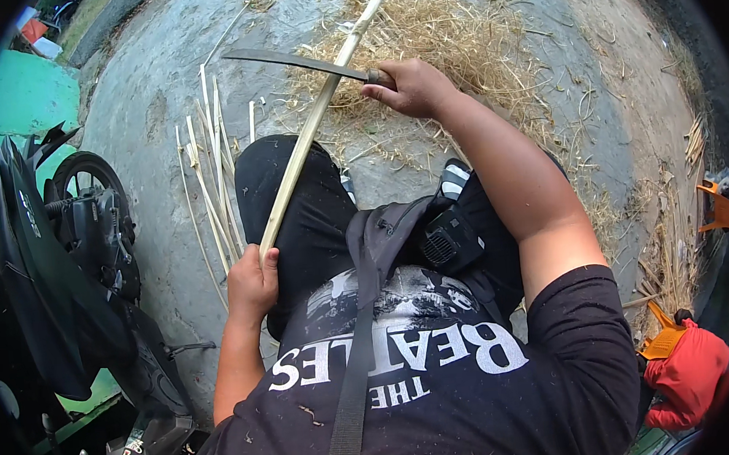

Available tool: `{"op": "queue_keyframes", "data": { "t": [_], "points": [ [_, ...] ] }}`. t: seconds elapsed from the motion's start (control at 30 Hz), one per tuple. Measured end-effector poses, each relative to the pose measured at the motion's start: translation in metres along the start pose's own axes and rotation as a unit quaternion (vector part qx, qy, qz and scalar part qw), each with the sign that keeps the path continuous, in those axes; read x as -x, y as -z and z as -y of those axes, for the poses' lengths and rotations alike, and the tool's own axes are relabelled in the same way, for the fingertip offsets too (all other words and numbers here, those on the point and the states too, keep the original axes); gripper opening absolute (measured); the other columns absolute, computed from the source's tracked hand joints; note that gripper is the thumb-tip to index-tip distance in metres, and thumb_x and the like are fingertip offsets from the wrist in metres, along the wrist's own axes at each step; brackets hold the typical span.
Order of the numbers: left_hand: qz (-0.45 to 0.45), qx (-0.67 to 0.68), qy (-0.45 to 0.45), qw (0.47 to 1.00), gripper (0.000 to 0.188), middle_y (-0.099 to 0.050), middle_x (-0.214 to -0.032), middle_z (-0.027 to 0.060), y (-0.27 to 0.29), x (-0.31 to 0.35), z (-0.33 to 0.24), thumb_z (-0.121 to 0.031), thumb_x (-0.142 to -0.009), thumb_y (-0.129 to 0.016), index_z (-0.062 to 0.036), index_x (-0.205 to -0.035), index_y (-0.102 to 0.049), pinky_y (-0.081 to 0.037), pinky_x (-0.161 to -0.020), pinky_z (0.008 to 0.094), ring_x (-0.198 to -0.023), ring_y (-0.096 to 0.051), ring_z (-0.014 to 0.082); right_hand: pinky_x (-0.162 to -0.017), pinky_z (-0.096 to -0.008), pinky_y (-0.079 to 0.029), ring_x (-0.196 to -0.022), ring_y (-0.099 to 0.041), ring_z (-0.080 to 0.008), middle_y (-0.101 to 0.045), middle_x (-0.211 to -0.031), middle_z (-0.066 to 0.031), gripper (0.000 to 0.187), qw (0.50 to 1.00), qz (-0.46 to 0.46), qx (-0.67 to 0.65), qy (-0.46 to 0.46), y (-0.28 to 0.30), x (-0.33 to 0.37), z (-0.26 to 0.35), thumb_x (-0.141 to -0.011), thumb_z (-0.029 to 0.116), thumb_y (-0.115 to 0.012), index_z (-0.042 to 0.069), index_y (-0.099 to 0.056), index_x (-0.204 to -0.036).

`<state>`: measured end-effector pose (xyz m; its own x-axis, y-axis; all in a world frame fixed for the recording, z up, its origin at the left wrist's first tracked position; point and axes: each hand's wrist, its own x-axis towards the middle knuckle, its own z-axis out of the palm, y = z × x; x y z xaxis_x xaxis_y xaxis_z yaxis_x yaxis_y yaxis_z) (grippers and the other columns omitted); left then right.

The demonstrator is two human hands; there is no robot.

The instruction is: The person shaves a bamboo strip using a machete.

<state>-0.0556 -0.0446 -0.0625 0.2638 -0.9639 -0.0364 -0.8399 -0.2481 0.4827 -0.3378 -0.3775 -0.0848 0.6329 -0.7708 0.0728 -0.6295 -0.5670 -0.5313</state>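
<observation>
Head camera view, looking straight down on a person seated on a grey concrete floor (154, 115), legs in dark trousers stretched forward. Their left hand (252, 282) is closed around the near end of a long pale bamboo strip (307, 134), which runs up and away across the left knee toward the top of the frame. Their right hand (412, 86) is wrapped tight around the handle of a long dark knife (298, 61), whose blade lies across the strip, edge touching it, tip pointing left. Thin split slivers (208, 171) lie in a loose bundle beside the left leg, and a heap of dry shavings (444, 36) spreads beyond the knife. A parked motorcycle (62, 249) stands close on the left; a red cloth bundle (687, 374) sits at lower right.

The risk, as I judge it, lies in the blade: the strip rests over the thigh, so a slip or sudden split in the bamboo could send the edge toward the leg or down toward the holding hand. Splinters are another hazard for bare fingers.
</observation>
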Motion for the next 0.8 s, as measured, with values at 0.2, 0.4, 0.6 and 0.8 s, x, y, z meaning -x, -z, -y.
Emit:
{"op": "queue_keyframes", "data": {
  "t": [0.2,0.4,0.6,0.8],
  "points": [
    [0.054,0.020,0.009,0.998,0.051,-0.056,-0.063,0.0250,0.010,0.002,0.005,-0.045,-0.105,-0.055,-0.0013,-0.079,-0.050,-0.043,-0.055,0.0503,-0.062,-0.058,0.0489,-0.072,-0.0484,-0.055,-0.080,-0.071,-0.0381,-0.070,-0.079,-0.0145,0.055,0.992,-0.011,0.075,0.098,-0.002,0.009,0.021,-0.093,0.066,-0.061,0.011,-0.063,-0.086],
    [0.058,0.058,0.031,0.996,0.051,-0.054,-0.063,0.0238,0.016,0.000,-0.006,-0.045,-0.105,-0.056,-0.0010,-0.079,-0.048,-0.042,-0.055,0.0486,-0.060,-0.056,0.0464,-0.071,-0.0451,-0.055,-0.075,-0.070,-0.0335,-0.070,-0.079,-0.0150,0.058,0.992,-0.062,-0.106,-0.032,0.001,-0.003,-0.039,-0.094,0.065,-0.061,0.008,-0.065,-0.088],
    [0.072,0.041,0.031,0.996,0.051,-0.054,-0.062,0.0238,0.015,0.007,0.000,-0.044,-0.105,-0.056,-0.0012,-0.078,-0.047,-0.042,-0.054,0.0497,-0.060,-0.055,0.0477,-0.073,-0.0501,-0.054,-0.078,-0.070,-0.0383,-0.070,-0.083,-0.0175,0.056,0.992,0.004,0.056,0.109,-0.002,0.009,0.014,-0.094,0.065,-0.060,0.010,-0.063,-0.095],
    [0.060,0.054,0.025,0.996,0.050,-0.054,-0.063,0.0246,0.014,0.003,-0.004,-0.043,-0.105,-0.055,-0.0013,-0.078,-0.047,-0.041,-0.054,0.0507,-0.060,-0.055,0.0482,-0.066,-0.0448,-0.049,-0.070,-0.064,-0.0368,-0.063,-0.072,-0.0174,0.050,0.998,0.014,-0.054,0.035,0.004,0.003,-0.027,-0.095,0.055,-0.067,0.006,-0.060,-0.088]
  ]
}}
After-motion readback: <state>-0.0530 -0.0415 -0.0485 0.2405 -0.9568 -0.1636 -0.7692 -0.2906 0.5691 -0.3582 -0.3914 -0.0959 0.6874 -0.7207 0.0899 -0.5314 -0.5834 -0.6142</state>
